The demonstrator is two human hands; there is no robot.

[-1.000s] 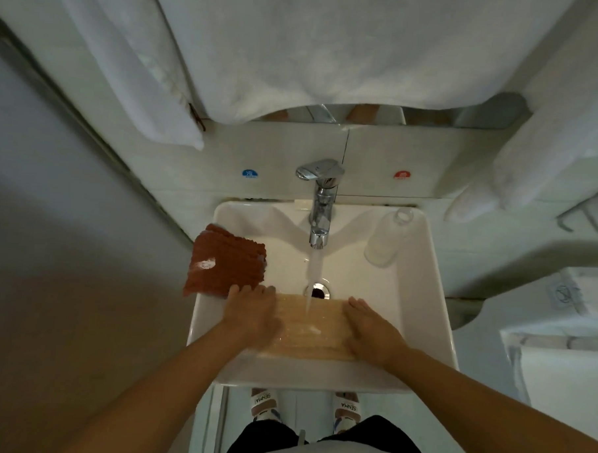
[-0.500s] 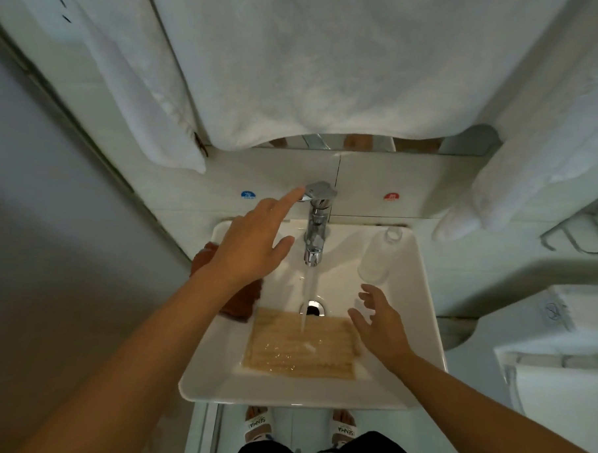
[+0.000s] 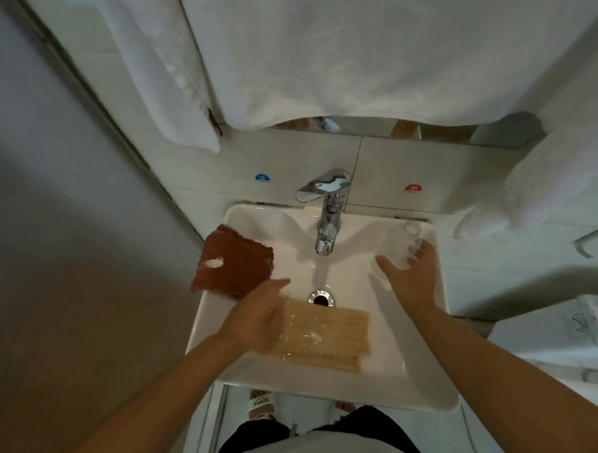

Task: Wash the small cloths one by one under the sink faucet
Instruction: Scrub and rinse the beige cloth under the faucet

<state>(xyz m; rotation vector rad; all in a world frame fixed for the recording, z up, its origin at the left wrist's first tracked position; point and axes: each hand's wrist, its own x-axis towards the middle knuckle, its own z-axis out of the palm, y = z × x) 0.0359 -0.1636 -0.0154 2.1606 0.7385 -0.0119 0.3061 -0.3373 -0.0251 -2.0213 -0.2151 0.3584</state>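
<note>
White sink point(image 3: 417, 385) — beige cloth point(image 3: 327, 333) in basin, rust cloth point(image 3: 236, 266) on rim

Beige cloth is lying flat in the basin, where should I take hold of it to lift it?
Pinch the right edge of the beige cloth from the right and above. It lies flat and wet on the sink floor, the left hand covers its left end, and the right edge is bare.

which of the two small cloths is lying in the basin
The beige cloth, spread flat in the sink bowl just in front of the drain, with the left hand over its edge. The reddish-brown cloth sits up on the sink's left rim instead.
</note>
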